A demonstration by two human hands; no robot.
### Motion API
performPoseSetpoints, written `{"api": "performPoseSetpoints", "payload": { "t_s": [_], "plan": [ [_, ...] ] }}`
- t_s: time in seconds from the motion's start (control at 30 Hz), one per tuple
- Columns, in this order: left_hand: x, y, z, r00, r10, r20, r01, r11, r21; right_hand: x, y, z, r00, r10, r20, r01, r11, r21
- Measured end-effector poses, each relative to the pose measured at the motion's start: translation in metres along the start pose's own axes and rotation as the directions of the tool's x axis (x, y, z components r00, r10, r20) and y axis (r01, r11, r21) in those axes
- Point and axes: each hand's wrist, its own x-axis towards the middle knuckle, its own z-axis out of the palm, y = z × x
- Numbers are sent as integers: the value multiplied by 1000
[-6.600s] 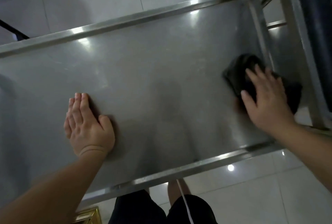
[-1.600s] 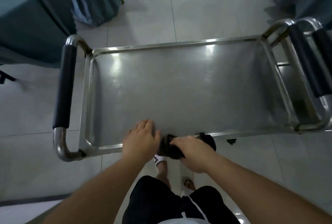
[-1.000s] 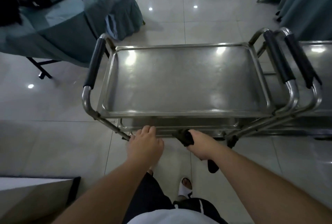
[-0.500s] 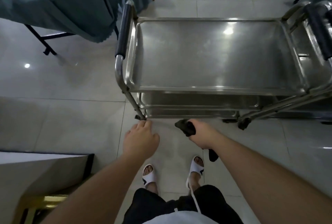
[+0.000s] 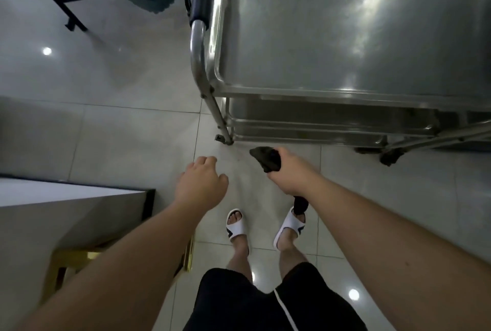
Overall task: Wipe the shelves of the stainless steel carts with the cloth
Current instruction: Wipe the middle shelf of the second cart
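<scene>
My right hand (image 5: 288,174) grips the bunched dark cloth (image 5: 266,161) just short of the cart's (image 5: 345,38) near left corner — lower shelves (image 5: 305,125) straight ahead, running left to right — while my left hand (image 5: 203,182) hangs loose, empty.

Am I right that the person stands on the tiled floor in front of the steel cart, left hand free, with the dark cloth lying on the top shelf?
Not quite. The head view shows the dark cloth gripped in the right hand, held over the tiled floor below the steel cart, not lying on the top shelf. The rest holds: the left hand holds nothing.
</scene>
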Motion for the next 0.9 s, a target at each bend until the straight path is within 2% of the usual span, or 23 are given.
{"api": "performPoseSetpoints", "payload": {
  "t_s": [0.17,0.4,0.47,0.57,0.63,0.7,0.83,0.9],
  "plan": [
    [46,4,17,995,-97,-3,96,989,-112,56,10,0,999,-23,-28,26,992,120],
    [152,10,56,984,-138,-112,91,933,-348,148,20,14,991,-5,-135,40,964,262],
    [188,4,73,978,-125,-168,58,931,-360,180,20,22,984,-36,-174,80,965,249],
    [234,-10,87,942,-212,-258,76,889,-452,224,11,30,956,-110,-273,169,964,203],
    [257,-18,97,904,-243,-351,21,846,-533,250,2,35,935,-151,-320,229,948,221],
    [278,-22,107,851,-235,-470,-92,814,-574,276,-7,40,907,-188,-377,277,940,198],
    [320,-20,116,753,-217,-622,-324,700,-637,328,-29,56,778,-332,-534,413,910,35],
    [339,-19,120,721,-212,-660,-402,648,-647,352,-37,71,757,-402,-515,474,881,9]
  ]
}}
